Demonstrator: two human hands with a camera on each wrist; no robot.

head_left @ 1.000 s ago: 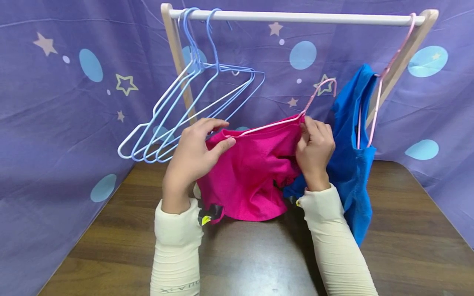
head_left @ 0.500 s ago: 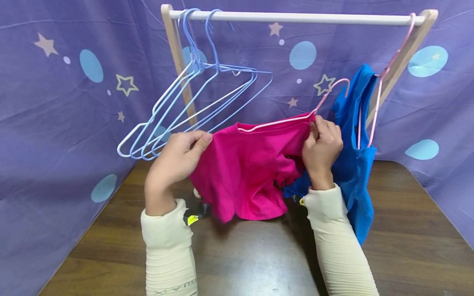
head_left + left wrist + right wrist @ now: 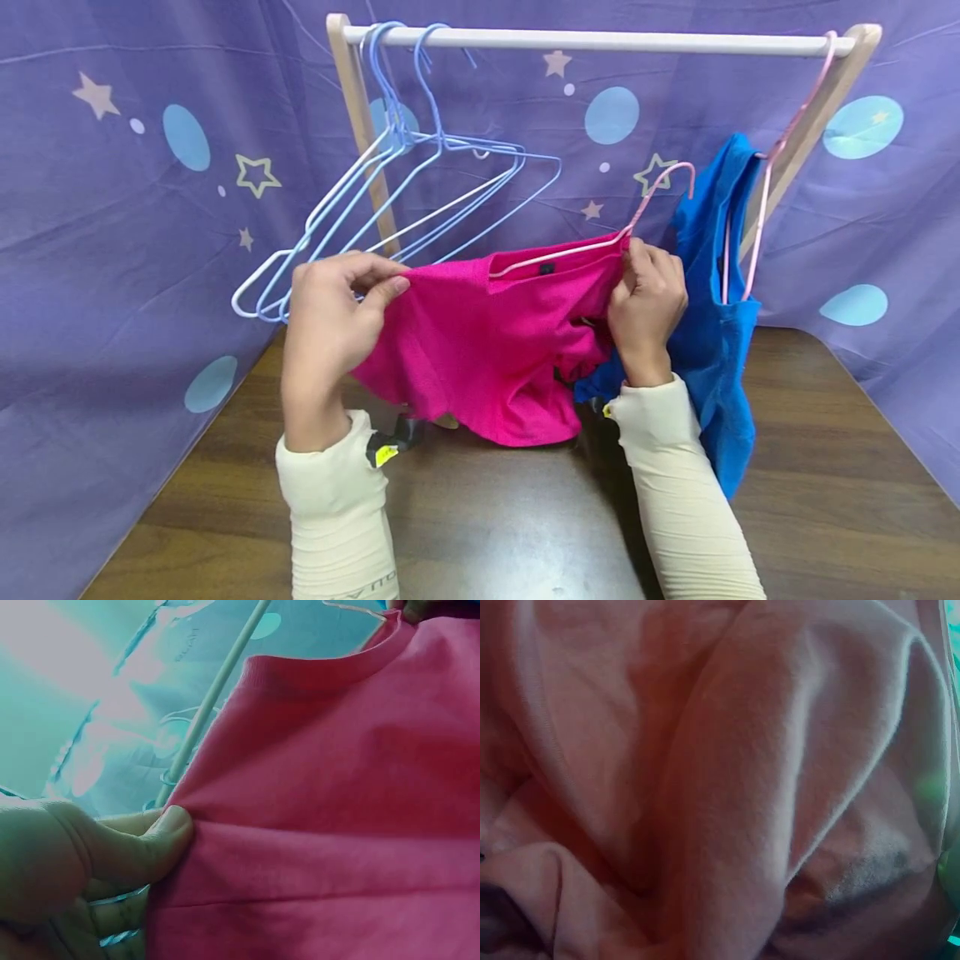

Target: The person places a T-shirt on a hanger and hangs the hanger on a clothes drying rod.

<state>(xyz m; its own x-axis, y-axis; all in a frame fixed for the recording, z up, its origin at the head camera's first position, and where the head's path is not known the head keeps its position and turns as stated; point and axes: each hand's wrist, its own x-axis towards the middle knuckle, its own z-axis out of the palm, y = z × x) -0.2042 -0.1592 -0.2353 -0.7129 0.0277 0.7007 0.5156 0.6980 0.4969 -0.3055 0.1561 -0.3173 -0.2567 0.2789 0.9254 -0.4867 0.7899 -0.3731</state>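
Observation:
A bright pink T-shirt [image 3: 487,350] hangs between both hands over the table, with a small dark label inside its neckline. Out of its neck opening rises a pink wire hanger [image 3: 651,193], its hook free of the rail; one hanger arm runs under the far shoulder cloth. My left hand [image 3: 330,308] pinches the left shoulder edge between thumb and fingers, pulling the cloth taut; the left wrist view shows this thumb [image 3: 171,825] on the fabric. At the base of the hook, my right hand [image 3: 648,304] grips the collar. Folds of pink cloth [image 3: 735,765] fill the right wrist view.
Behind stands a wooden rack with a white rail [image 3: 600,42]. Several blue and white wire hangers [image 3: 390,200] hang at its left end, close behind the left hand. A blue garment [image 3: 720,358] on another pink hanger [image 3: 772,167] hangs at the right, beside the right forearm.
My left hand has moved left from the neck opening to the shoulder edge and taken hold, stretching the T-shirt out. My right hand has shifted slightly right, then a little back, keeping its grip.

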